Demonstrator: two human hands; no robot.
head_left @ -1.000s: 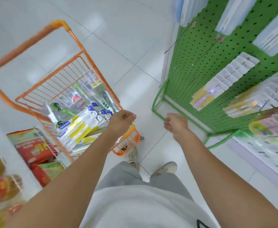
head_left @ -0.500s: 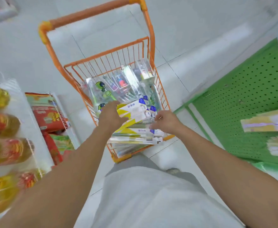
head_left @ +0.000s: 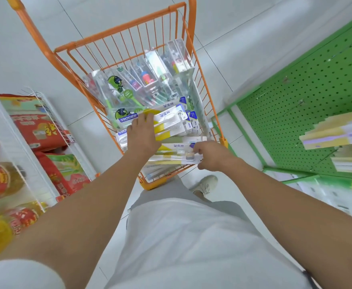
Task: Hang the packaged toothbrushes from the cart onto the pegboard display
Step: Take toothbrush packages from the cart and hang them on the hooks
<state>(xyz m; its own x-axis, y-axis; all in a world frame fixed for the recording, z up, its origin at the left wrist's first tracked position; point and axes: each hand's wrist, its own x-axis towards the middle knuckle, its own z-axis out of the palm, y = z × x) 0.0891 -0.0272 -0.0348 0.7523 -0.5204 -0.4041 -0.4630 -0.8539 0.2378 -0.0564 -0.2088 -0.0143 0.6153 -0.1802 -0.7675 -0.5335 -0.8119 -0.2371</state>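
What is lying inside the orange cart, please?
The orange cart holds yellow-and-white toothbrush packs under the left hand, with clear toothbrush packs behind. Anything beneath them is covered.

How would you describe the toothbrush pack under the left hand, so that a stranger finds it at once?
Look into the orange wire cart. On top of the near pile lies a flat white and yellow pack, with the left hand resting on it. Unlike the clear frog packs behind, it bears a yellow band.
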